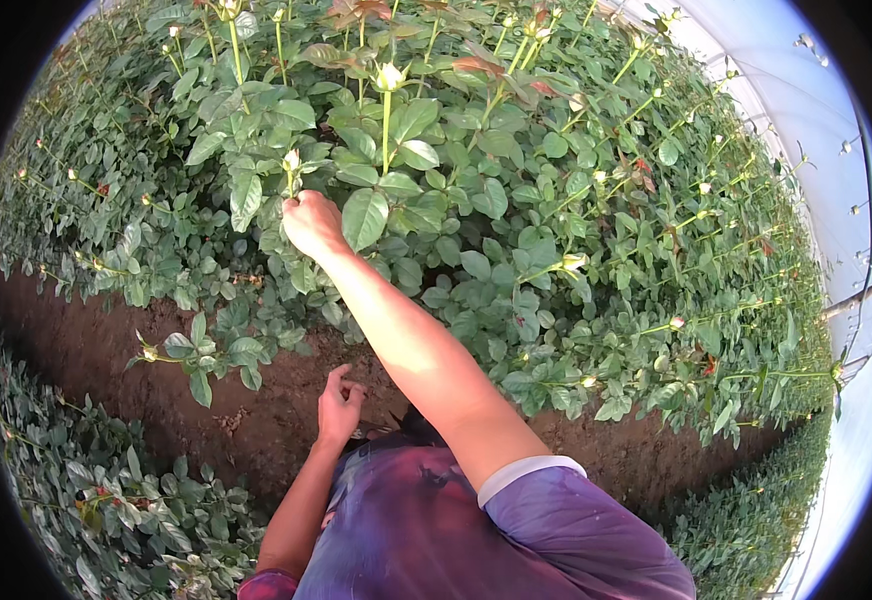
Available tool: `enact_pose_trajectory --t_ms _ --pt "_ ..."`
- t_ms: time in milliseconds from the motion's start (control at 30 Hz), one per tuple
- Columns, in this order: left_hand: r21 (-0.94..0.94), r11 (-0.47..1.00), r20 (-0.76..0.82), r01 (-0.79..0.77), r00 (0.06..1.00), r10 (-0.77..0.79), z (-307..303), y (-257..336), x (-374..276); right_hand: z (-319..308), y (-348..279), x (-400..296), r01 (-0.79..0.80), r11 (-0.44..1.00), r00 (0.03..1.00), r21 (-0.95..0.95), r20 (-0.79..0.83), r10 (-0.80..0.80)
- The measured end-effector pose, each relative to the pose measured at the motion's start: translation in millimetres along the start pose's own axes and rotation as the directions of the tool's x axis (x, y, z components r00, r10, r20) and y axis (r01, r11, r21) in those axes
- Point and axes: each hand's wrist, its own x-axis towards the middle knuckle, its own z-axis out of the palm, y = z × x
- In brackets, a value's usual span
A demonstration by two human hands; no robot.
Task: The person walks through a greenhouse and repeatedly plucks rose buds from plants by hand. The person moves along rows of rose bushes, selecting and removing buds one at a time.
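My right hand (311,222) reaches into the rose bushes, its fingers closed around a rose stem just below a small pale bud (291,160). A taller white rosebud (389,77) stands upright on a bare green stem a little to the right of that hand. Broad green rose leaves (365,218) lie beside my right wrist. Down near my body, over the soil, is my left hand (341,403), its fingers loosely bent and apart, holding nothing.
Dense rose bushes (593,187) with many pale buds fill the view ahead. A brown soil path (203,420) runs between them and another row of bushes (128,517) at lower left. One leafy shoot (203,351) juts over the path. Greenhouse plastic sheeting (788,67) rises at right.
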Motion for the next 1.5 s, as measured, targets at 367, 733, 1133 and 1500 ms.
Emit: enact_pose_trajectory --t_ms 367,733,1133,1500 --pt "0.340 0.931 -0.010 -0.131 0.990 0.143 -19 -14 -5 -31 43 -94 0.450 0.784 0.880 0.428 -0.064 -0.471" --pt "0.268 0.953 -0.033 0.142 0.990 -0.138 -3 -86 -13 -288 136 -192 -0.061 0.870 0.940 -0.490 -0.322 -0.116" --pt "0.173 0.979 -0.127 0.106 0.988 -0.085 21 -32 14 -293 230 -161 -0.002 0.984 0.999 -0.180 0.039 0.009" --pt "-0.040 0.957 -0.279 0.288 0.916 -0.287 3 -92 -10 -293 235 -141 -0.336 0.923 0.938 0.187 0.155 0.310"
